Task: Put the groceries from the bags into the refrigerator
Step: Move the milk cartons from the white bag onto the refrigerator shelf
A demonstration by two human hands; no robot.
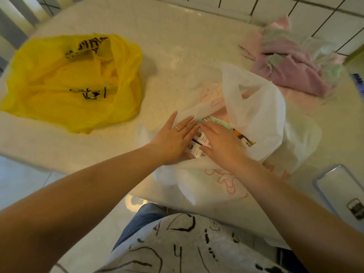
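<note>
A white plastic bag [254, 119] with pink print lies open on the table. Inside it I see white cartons [199, 143] with printed labels and a green-edged package [220, 123]. My left hand [173, 138] lies flat with straight fingers on the left side of the cartons at the bag's mouth. My right hand [222, 143] rests with straight fingers over the cartons from the right. Both hands touch the cartons; neither is curled round them. A yellow plastic bag [72, 81] with dark print lies crumpled at the left.
The table [167, 46] has a pale cloth. Pink and green cloths [291, 62] are heaped at the back right. A phone [342, 192] lies near the right front edge. A tiled wall runs behind the table.
</note>
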